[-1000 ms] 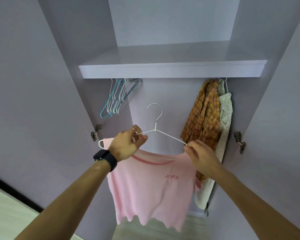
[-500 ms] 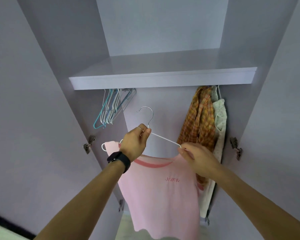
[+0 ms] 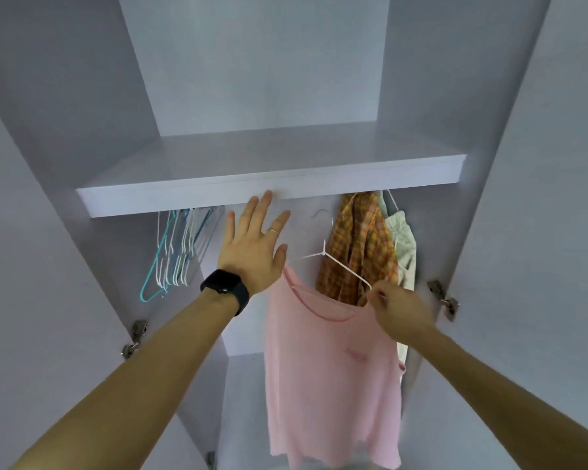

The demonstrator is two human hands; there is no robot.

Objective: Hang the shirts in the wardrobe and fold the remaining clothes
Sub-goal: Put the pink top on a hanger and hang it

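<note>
I see a pale pink T-shirt (image 3: 330,368) draped on a thin white wire hanger (image 3: 340,266), held up inside the open lilac wardrobe, right of centre and below the lilac shelf (image 3: 269,195). My right hand (image 3: 398,308) pinches the hanger's right end together with the shirt's shoulder, fingers curled tight. The hanger's hook sits just under the shelf's front edge. The rail is hidden behind that edge, so I cannot tell whether the hook has caught on anything. The shirt's chest print is a reddish smear (motion blur), and its ragged hem blurs out at the frame's lower edge.

My left hand (image 3: 255,245) is released, palm forward and fingers spread, raised in front of the shelf edge. It covers the hanger's left end, and I cannot tell whether the thumb touches the wire. A thin ring (image 3: 274,232) shows on one finger and a black smartwatch (image 3: 225,288) on the wrist.

Just behind the pink shirt hangs an orange plaid shirt (image 3: 360,252), with a white garment (image 3: 404,245) pressed against its right side, its shape hard to make out. Well to the left, a bunch of empty teal and white hangers (image 3: 177,252) dangles under the shelf. Metal door hinges (image 3: 443,296) sit on both side walls.
</note>
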